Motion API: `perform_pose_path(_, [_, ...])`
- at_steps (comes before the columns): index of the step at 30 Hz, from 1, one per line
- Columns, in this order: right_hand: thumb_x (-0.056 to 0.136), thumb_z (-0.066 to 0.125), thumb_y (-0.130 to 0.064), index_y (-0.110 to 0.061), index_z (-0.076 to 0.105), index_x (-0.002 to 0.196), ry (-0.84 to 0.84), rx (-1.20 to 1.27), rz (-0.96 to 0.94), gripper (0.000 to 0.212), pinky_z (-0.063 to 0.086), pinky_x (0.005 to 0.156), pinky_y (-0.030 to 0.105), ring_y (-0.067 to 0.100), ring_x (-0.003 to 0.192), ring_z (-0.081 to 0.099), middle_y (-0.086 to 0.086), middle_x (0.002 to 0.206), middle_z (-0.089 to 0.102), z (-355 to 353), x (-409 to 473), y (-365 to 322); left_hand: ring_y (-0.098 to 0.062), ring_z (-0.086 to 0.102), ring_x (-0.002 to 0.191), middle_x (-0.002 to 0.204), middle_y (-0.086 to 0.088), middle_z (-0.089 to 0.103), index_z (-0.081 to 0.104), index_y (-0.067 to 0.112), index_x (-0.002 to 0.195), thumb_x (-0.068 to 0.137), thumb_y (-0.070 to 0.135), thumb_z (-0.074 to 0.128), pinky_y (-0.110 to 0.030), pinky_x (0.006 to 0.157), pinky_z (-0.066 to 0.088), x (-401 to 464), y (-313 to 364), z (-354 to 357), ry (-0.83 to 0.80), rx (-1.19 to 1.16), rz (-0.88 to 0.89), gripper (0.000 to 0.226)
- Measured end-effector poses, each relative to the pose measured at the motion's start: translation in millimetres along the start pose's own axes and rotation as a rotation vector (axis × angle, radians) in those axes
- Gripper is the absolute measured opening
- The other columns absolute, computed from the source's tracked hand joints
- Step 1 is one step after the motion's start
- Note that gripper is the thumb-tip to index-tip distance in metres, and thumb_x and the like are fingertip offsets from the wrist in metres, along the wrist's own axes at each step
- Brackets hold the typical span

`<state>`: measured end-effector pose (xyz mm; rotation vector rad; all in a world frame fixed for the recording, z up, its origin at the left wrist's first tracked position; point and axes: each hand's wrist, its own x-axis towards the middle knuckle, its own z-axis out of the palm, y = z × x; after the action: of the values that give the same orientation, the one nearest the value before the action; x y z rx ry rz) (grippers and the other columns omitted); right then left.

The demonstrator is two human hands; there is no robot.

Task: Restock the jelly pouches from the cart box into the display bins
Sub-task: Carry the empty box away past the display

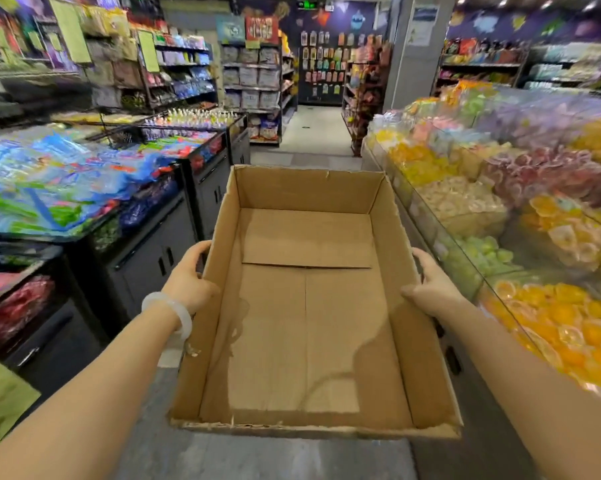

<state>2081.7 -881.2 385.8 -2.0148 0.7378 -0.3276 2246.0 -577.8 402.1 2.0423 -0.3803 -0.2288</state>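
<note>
An empty cardboard box is held over the grey floor, the left hand gripping its left wall and the right hand its right wall. Just right, display bins hold jelly pouches. Black cabinets stand left; shelves line the far aisle.

Black cabinets line the left under bright packets; stocked shelves stand farther back.
</note>
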Motion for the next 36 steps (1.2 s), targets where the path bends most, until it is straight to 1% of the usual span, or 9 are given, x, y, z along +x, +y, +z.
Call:
perform_pose_path(4, [0.092, 0.053, -0.008, -0.031, 0.027, 0.143, 0.039, -0.039, 0.024, 0.062, 0.054, 0.078, 0.043, 0.02, 0.09, 0.059, -0.004, 0.111, 0.05, 6.6, 108.1, -0.7, -0.018, 0.056, 0.068, 0.084, 0.003, 0.054, 0.033, 0.03, 0.14, 0.088, -0.009, 0.052, -0.025, 0.048, 0.045, 112.3, 0.4, 33.4, -0.026, -0.018, 0.001, 0.068])
perform_pose_path(8, [0.09, 0.054, -0.004, -0.031, 0.029, 0.143, 0.051, -0.032, 0.077, 0.064, 0.056, 0.081, 0.047, 0.024, 0.093, 0.063, 0.002, 0.118, 0.059, 1.1, 217.2, -2.8, -0.025, 0.054, 0.07, 0.079, -0.002, 0.056, 0.031, 0.034, 0.142, 0.086, -0.01, 0.05, -0.045, 0.064, 0.053, 239.9, 10.4, 65.8, -0.107, -0.036, -0.046, 0.074])
perform_pose_path(11, [0.089, 0.053, -0.002, -0.03, 0.029, 0.143, 0.096, -0.047, 0.062, 0.065, 0.055, 0.073, 0.039, 0.023, 0.092, 0.061, 0.003, 0.116, 0.058, -14.6, 306.3, -21.2, -0.025, 0.053, 0.065, 0.077, 0.001, 0.055, 0.035, 0.032, 0.139, 0.086, -0.011, 0.049, -0.034, 0.057, 0.048, 337.4, 36.1, 88.1, -0.116, -0.049, -0.003, 0.07])
perform_pose_path(18, [0.086, 0.053, 0.0, -0.03, 0.029, 0.143, 0.127, -0.035, 0.106, 0.068, 0.057, 0.079, 0.05, 0.027, 0.09, 0.063, -0.002, 0.102, 0.058, -25.2, 486.4, -10.9, -0.028, 0.056, 0.066, 0.097, -0.017, 0.064, 0.032, 0.032, 0.141, 0.085, -0.012, 0.051, -0.034, 0.055, 0.047, 518.9, 64.5, 152.8, -0.156, -0.022, 0.013, 0.074])
perform_pose_path(21, [0.087, 0.052, -0.002, -0.032, 0.029, 0.142, 0.13, -0.038, 0.104, 0.067, 0.056, 0.082, 0.047, 0.025, 0.093, 0.061, 0.0, 0.112, 0.058, -21.2, 576.8, -2.1, -0.023, 0.053, 0.059, 0.085, -0.006, 0.061, 0.032, 0.033, 0.141, 0.086, -0.011, 0.051, -0.03, 0.048, 0.044, 597.5, 68.0, 184.2, -0.135, -0.019, 0.002, 0.073])
perform_pose_path(25, [0.086, 0.053, -0.002, -0.03, 0.027, 0.144, 0.081, -0.074, 0.106, 0.07, 0.057, 0.08, 0.043, 0.023, 0.094, 0.059, 0.002, 0.116, 0.056, -28.3, 709.8, -2.1, -0.022, 0.051, 0.062, 0.081, -0.001, 0.055, 0.033, 0.029, 0.141, 0.086, -0.013, 0.049, -0.03, 0.052, 0.044, 707.0, 83.1, 225.5, -0.128, -0.038, -0.044, 0.071])
perform_pose_path(29, [0.085, 0.052, 0.0, -0.031, 0.027, 0.144, 0.058, -0.099, 0.088, 0.072, 0.059, 0.074, 0.044, 0.024, 0.089, 0.061, 0.001, 0.107, 0.056, -36.4, 838.0, -26.0, -0.019, 0.055, 0.07, 0.098, -0.004, 0.057, 0.032, 0.029, 0.143, 0.084, -0.013, 0.052, -0.032, 0.059, 0.049, 815.3, 103.3, 245.6, -0.077, -0.054, -0.064, 0.075])
perform_pose_path(32, [0.084, 0.051, 0.001, -0.034, 0.029, 0.142, 0.009, -0.128, 0.083, 0.071, 0.057, 0.073, 0.056, 0.037, 0.088, 0.065, 0.008, 0.1, 0.062, -25.3, 924.8, -38.5, -0.017, 0.057, 0.076, 0.114, -0.006, 0.056, 0.032, 0.03, 0.143, 0.083, -0.013, 0.052, -0.032, 0.062, 0.051, 891.6, 101.1, 254.1, -0.052, -0.061, -0.089, 0.076])
perform_pose_path(36, [0.087, 0.051, -0.004, -0.031, 0.024, 0.144, -0.009, -0.169, 0.051, 0.069, 0.057, 0.076, 0.05, 0.03, 0.083, 0.063, 0.002, 0.094, 0.059, -0.7, 1045.0, -50.0, -0.028, 0.059, 0.072, 0.094, -0.008, 0.059, 0.033, 0.032, 0.141, 0.085, -0.012, 0.049, -0.036, 0.059, 0.051, 1007.4, 96.1, 270.4, -0.024, -0.048, -0.112, 0.073])
